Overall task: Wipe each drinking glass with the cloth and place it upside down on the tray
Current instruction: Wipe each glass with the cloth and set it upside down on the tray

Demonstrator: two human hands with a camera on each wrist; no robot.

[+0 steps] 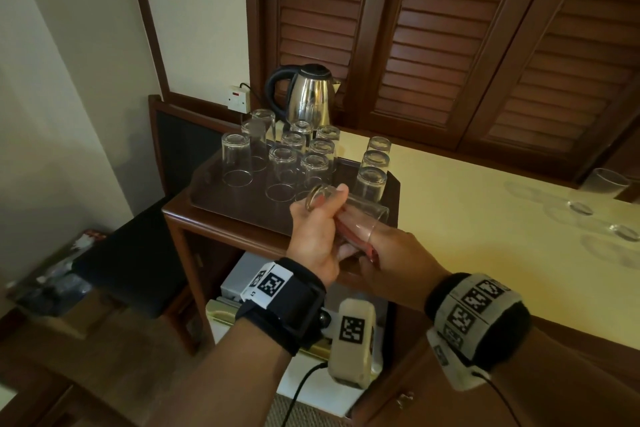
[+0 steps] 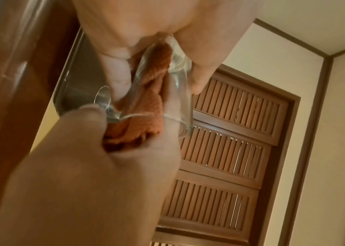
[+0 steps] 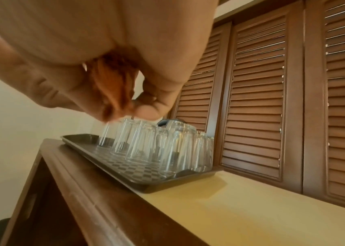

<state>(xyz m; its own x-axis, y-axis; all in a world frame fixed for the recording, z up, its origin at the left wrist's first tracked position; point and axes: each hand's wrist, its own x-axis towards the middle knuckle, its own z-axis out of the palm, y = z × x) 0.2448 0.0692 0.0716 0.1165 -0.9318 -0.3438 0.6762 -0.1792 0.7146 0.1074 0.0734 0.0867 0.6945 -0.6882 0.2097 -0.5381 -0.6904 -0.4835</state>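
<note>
Glass (image 1: 349,210) lies on its side between both hands, just in front of the tray's (image 1: 393,189) near rim, its long axis running from the base at upper left to the open mouth at lower right. Left hand (image 1: 317,236) curls round the base end, thumb on top. Right hand (image 1: 394,258) sits at the mouth, fingers clamped on the cloth (image 2: 146,101), which is pushed inside the glass. Inverted glasses (image 1: 282,170) fill much of the tray, with bare floor at the near edge. By my judgement wiping is under way; placing calls for swinging the mouth down, and the left hand, which holds the base and is nearer the tray, is better set for that. More glasses (image 1: 609,184) wait on the counter (image 1: 485,218), far right.
</note>
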